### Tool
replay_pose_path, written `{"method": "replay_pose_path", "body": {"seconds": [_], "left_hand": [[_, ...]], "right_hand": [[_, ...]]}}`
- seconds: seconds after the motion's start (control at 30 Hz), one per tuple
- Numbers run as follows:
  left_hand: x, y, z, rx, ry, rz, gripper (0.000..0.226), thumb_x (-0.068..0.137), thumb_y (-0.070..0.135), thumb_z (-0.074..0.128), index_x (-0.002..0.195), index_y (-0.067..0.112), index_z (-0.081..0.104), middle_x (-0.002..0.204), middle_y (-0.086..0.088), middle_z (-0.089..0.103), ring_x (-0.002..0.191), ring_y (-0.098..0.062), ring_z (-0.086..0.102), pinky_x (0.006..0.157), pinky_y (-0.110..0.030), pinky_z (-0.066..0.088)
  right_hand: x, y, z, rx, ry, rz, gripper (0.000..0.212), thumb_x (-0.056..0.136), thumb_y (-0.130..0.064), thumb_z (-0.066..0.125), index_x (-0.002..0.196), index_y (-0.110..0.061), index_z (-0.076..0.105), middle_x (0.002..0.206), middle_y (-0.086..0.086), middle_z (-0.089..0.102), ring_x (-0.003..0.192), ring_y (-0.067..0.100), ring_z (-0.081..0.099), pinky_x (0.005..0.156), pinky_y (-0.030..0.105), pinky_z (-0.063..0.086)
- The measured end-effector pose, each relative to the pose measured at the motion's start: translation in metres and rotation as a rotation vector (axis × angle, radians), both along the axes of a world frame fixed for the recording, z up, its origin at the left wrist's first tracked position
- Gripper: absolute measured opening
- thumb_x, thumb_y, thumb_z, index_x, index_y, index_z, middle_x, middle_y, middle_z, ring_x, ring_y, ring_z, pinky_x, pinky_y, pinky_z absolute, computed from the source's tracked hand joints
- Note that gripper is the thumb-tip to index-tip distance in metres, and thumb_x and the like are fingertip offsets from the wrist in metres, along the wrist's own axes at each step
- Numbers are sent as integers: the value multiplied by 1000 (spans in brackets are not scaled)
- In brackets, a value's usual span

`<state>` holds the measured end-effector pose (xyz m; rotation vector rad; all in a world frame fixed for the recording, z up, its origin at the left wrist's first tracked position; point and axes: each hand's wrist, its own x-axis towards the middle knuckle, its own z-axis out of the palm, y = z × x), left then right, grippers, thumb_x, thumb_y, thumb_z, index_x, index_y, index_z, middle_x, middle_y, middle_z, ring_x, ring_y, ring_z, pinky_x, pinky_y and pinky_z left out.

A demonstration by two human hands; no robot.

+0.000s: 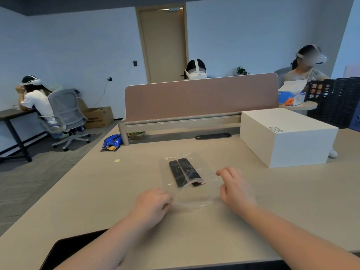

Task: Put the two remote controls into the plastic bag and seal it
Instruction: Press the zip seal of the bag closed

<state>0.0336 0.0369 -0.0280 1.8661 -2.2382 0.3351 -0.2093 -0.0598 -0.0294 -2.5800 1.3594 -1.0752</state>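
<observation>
Beige tabletop [81,193], white box [286,137] toward its far right edge, clear plastic bag [191,197] mid-table (both remote controls [184,171] inside, side by side), left hand [151,206] curled at bag's near-left corner, right hand [234,187] loosely spread beside it

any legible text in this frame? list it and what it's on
None legible.
White box: small outlined label on top, too small to read.
Cardboard box: dark print on its side, blurred.
Blue packet: white markings, blurred.
Two remote controls in the plastic bag: button marks only, nothing readable.
</observation>
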Motion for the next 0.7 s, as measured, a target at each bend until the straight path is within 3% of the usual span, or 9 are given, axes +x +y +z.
{"method": "replay_pose_path", "body": {"seconds": [0.07,0.13,0.2,0.3,0.43,0.5,0.57,0.63,0.7], "left_hand": [[5,-1,-7,-39,-110,2,25,78,35,39,67,24,59,61,11,66,61,-14,66,42,-18,47],[6,-1,-12,-72,-192,-4,22,76,33,43,62,22,57,57,10,63,55,-13,62,36,-18,44],[7,0,-12,-59,-241,-17,10,70,26,58,61,21,57,58,9,64,56,-14,62,36,-19,45],[13,2,-17,-55,-333,-13,23,50,19,78,54,21,56,55,9,62,52,-14,60,35,-20,41],[19,3,-22,-109,-344,-38,22,52,19,76,57,22,55,55,8,60,50,-15,59,34,-21,40],[19,4,-24,-138,-352,-49,4,63,20,59,62,23,57,58,8,62,50,-15,58,34,-21,39],[17,2,-25,-154,-349,-57,10,65,21,48,63,23,58,59,8,62,49,-15,58,33,-19,38],[15,0,-21,-165,-350,-50,5,64,20,58,61,23,55,59,7,61,49,-15,57,33,-19,37],[13,-5,-22,-175,-336,-67,21,57,20,75,59,21,55,58,7,60,49,-16,57,33,-19,37]], "right_hand": [[-11,-1,0,81,114,27,59,75,4,46,130,-17,48,130,4,50,120,26,46,90,37,50],[-18,-3,-4,213,271,125,71,78,-1,41,143,-28,31,148,-2,34,137,19,29,110,36,36],[-18,-3,-6,330,325,211,67,81,-4,40,143,-30,32,154,-3,29,142,16,23,118,34,24],[-16,0,-6,369,398,259,49,86,-6,39,132,-19,51,144,6,46,140,15,27,117,25,17],[-11,-3,-11,329,515,260,40,80,-16,29,100,-21,62,113,-4,60,138,16,31,117,45,20],[-4,-2,-11,349,451,245,38,84,-17,36,112,-23,61,124,-5,59,139,14,31,120,44,13],[5,-1,-9,345,372,245,41,88,-19,44,127,-24,55,138,-4,53,140,12,29,120,39,9],[15,0,-6,322,354,269,39,90,-26,48,129,-25,53,139,-5,53,140,11,30,120,36,10],[25,1,-7,303,371,292,38,91,-36,51,128,-26,54,138,-4,54,138,12,33,118,35,16]]}}
